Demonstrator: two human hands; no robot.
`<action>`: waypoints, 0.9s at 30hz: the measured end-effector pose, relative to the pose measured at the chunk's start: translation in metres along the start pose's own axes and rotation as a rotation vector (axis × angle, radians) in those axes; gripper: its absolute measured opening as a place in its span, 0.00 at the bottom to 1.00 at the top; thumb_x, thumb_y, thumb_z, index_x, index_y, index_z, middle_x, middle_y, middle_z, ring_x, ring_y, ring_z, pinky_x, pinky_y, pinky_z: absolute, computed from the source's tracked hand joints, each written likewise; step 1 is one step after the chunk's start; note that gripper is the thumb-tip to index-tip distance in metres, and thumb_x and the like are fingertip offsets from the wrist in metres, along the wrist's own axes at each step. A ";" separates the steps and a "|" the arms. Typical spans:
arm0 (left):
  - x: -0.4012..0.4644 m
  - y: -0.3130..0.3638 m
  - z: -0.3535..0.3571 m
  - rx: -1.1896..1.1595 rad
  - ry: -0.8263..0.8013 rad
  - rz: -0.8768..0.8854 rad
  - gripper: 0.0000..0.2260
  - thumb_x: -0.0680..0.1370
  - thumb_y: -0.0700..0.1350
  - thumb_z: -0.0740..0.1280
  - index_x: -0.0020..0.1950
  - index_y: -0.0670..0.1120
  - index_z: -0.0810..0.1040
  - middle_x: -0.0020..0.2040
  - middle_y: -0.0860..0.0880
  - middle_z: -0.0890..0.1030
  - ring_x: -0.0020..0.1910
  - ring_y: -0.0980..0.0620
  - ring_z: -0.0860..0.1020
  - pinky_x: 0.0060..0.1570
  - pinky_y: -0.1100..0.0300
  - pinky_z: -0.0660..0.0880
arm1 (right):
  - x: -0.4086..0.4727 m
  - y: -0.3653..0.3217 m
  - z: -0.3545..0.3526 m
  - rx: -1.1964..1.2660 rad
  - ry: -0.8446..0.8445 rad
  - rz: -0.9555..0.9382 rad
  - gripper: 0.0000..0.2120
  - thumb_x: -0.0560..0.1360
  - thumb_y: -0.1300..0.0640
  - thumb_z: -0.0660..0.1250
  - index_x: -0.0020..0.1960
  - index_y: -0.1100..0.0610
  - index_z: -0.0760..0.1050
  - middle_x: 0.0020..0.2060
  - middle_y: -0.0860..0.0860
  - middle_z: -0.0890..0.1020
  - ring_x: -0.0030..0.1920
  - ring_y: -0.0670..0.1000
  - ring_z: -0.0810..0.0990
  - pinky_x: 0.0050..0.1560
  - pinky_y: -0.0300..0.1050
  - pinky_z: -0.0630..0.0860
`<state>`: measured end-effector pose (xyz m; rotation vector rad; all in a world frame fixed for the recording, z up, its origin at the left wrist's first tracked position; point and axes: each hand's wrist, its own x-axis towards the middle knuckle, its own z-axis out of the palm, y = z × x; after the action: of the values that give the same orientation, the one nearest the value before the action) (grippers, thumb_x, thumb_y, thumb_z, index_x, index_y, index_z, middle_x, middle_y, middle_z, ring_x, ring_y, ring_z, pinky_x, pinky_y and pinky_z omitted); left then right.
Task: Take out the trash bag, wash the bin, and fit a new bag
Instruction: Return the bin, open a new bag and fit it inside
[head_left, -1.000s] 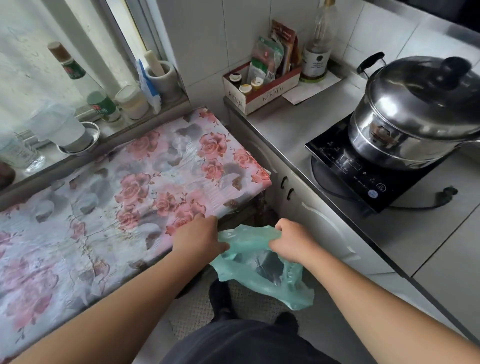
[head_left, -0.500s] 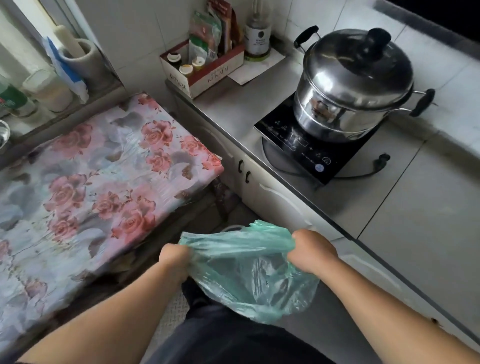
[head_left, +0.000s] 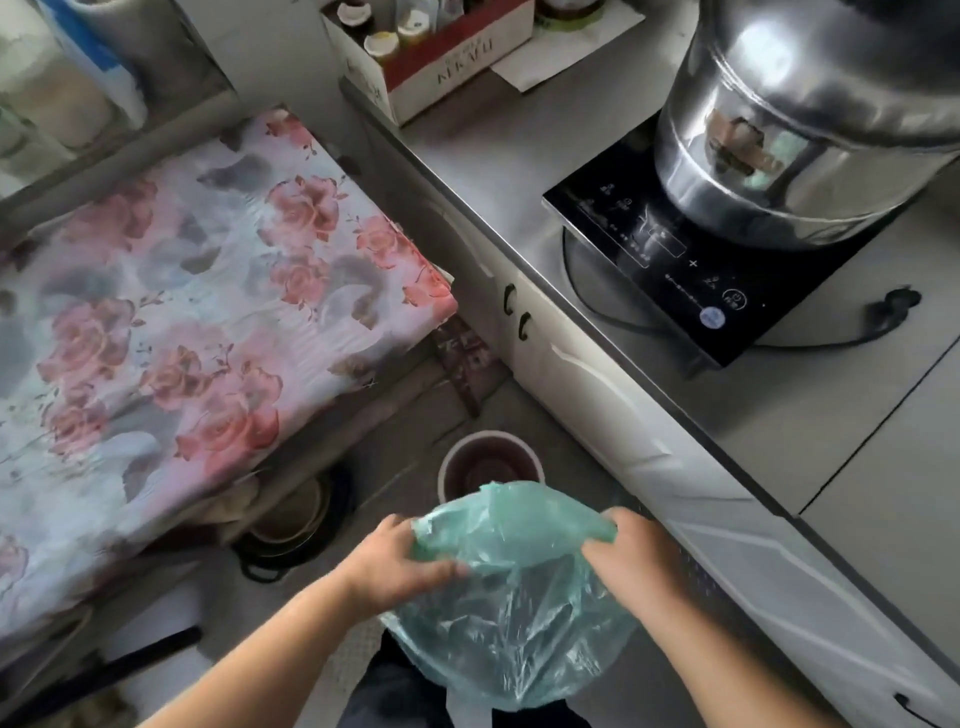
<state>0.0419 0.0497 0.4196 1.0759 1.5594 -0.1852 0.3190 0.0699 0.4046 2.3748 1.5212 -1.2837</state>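
Note:
A thin green plastic bag (head_left: 511, 618) hangs spread between my two hands, its mouth stretched wide and its body puffed out below. My left hand (head_left: 395, 561) grips the left side of the bag's rim. My right hand (head_left: 631, 564) grips the right side of the rim. Just beyond the bag, on the floor, stands a small round bin (head_left: 488, 462) with a pale rim and a dark inside, with no bag in it. The bag's far edge covers the near part of the bin's rim.
A table with a rose-patterned cover (head_left: 197, 332) stands on the left, with a metal bowl (head_left: 291, 519) on the floor under it. White cabinets (head_left: 613, 405) run along the right. On the counter sit an induction hob (head_left: 675, 260), a steel pot (head_left: 800, 124) and a box of bottles (head_left: 436, 62).
The view has tilted down and nearer the floor, so the bin now shows. My hands have moved apart and lowered the bag toward it, spreading its mouth wider.

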 end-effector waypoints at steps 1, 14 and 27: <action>0.010 -0.006 0.004 0.194 0.034 -0.028 0.35 0.63 0.73 0.71 0.61 0.51 0.78 0.57 0.50 0.76 0.56 0.51 0.77 0.60 0.55 0.75 | 0.009 0.002 0.011 0.035 -0.010 0.011 0.04 0.65 0.55 0.66 0.39 0.49 0.77 0.30 0.47 0.81 0.31 0.48 0.80 0.34 0.45 0.77; 0.260 -0.094 0.043 0.026 0.411 -0.207 0.23 0.81 0.60 0.62 0.59 0.43 0.83 0.60 0.39 0.83 0.61 0.40 0.80 0.58 0.53 0.74 | 0.180 0.055 0.180 0.208 -0.042 0.056 0.04 0.73 0.50 0.70 0.42 0.50 0.78 0.33 0.47 0.82 0.31 0.46 0.80 0.27 0.40 0.71; 0.434 -0.154 0.076 0.251 0.326 -0.143 0.30 0.79 0.69 0.56 0.41 0.43 0.77 0.46 0.39 0.83 0.43 0.43 0.79 0.43 0.55 0.74 | 0.317 0.125 0.286 0.168 0.070 0.063 0.09 0.72 0.51 0.73 0.50 0.52 0.77 0.34 0.43 0.79 0.26 0.40 0.77 0.19 0.33 0.66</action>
<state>0.0283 0.1408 -0.0382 1.2347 1.9474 -0.3225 0.2949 0.1121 -0.0377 2.5730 1.3948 -1.3802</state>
